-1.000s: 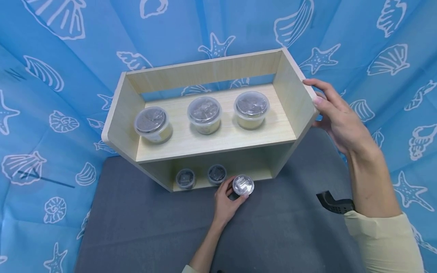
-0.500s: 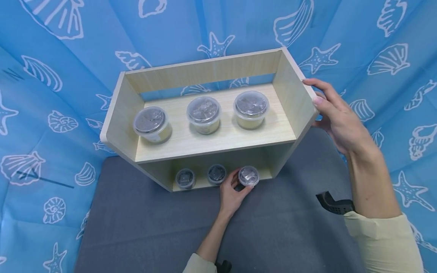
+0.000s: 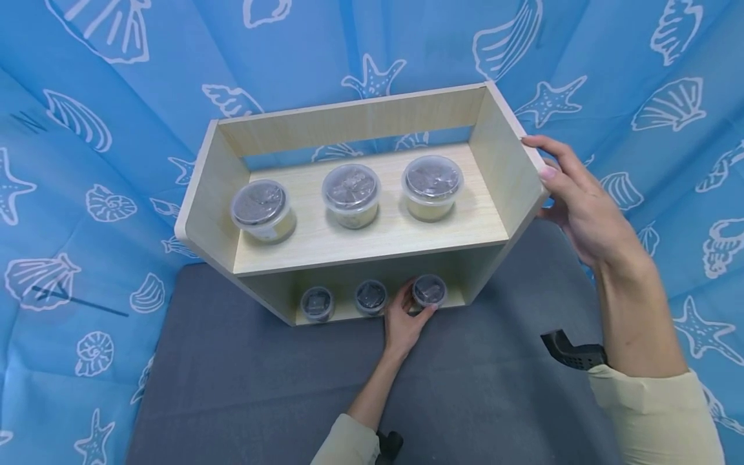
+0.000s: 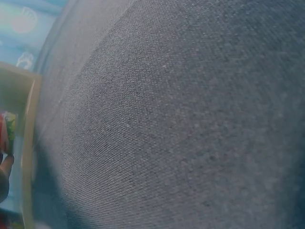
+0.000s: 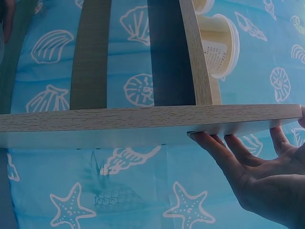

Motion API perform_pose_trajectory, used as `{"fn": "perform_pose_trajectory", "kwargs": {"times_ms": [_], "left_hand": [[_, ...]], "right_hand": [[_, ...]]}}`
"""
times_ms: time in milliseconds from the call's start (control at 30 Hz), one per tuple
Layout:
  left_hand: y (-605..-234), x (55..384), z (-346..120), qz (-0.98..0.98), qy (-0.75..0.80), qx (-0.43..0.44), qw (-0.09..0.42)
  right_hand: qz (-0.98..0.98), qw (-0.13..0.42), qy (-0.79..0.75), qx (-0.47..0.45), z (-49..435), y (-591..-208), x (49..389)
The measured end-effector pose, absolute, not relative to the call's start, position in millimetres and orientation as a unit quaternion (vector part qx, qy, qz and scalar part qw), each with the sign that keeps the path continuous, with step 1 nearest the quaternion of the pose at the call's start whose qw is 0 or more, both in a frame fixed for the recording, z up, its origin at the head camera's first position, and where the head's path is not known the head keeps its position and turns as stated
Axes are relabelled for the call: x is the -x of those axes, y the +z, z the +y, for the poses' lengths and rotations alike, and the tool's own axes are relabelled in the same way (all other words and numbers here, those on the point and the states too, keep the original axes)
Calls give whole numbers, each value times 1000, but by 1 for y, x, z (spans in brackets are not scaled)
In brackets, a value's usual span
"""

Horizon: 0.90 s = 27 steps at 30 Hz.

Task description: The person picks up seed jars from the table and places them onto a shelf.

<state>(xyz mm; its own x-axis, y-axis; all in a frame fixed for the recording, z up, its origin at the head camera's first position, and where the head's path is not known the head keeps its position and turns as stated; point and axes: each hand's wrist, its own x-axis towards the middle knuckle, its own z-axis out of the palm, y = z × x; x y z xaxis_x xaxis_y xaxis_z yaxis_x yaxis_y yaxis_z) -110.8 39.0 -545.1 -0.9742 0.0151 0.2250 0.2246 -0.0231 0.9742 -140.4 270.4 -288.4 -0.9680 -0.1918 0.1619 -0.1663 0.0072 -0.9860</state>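
Observation:
My left hand [image 3: 402, 328] holds a small lidded plastic tub [image 3: 430, 289] by its side, fingers to the left and thumb at the front. This tub is at the right end of the shelf unit's lower level. At the left edge of the left wrist view, a fingertip [image 4: 6, 164] lies against the tub's coloured label [image 4: 10, 125]. My right hand [image 3: 584, 203] grips the right side panel of the pale wooden shelf unit [image 3: 514, 177]. In the right wrist view its fingers [image 5: 217, 148] press the panel's outer face.
Two similar tubs, one at left [image 3: 317, 303] and one in the middle [image 3: 371, 296], stand on the lower level. Three larger lidded tubs, including a middle one [image 3: 351, 194], line the upper board. Grey cloth [image 3: 244, 387] covers the table; a blue shell-print curtain [image 3: 104, 161] surrounds it.
My left hand has carried the tub forward and right, from in front of the lower level to its right end. The right hand stays on the side panel.

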Motion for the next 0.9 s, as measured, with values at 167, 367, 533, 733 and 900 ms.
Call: {"fn": "perform_pose_trajectory", "kwargs": {"times_ms": [167, 367, 533, 733, 900], "left_hand": [[-550, 115, 43, -694, -712, 82, 70], [-577, 128, 50, -695, -713, 73, 65], [-586, 133, 51, -692, -716, 77, 49], [-589, 134, 53, -700, -707, 86, 42], [-588, 135, 56, -710, -697, 86, 48]], "right_hand": [[713, 11, -690, 126, 271, -289, 140], [715, 8, -687, 127, 271, -289, 140], [717, 4, -686, 126, 270, -289, 139], [715, 1, -689, 124, 270, -290, 139], [714, 3, -689, 126, 270, -290, 140]]}}
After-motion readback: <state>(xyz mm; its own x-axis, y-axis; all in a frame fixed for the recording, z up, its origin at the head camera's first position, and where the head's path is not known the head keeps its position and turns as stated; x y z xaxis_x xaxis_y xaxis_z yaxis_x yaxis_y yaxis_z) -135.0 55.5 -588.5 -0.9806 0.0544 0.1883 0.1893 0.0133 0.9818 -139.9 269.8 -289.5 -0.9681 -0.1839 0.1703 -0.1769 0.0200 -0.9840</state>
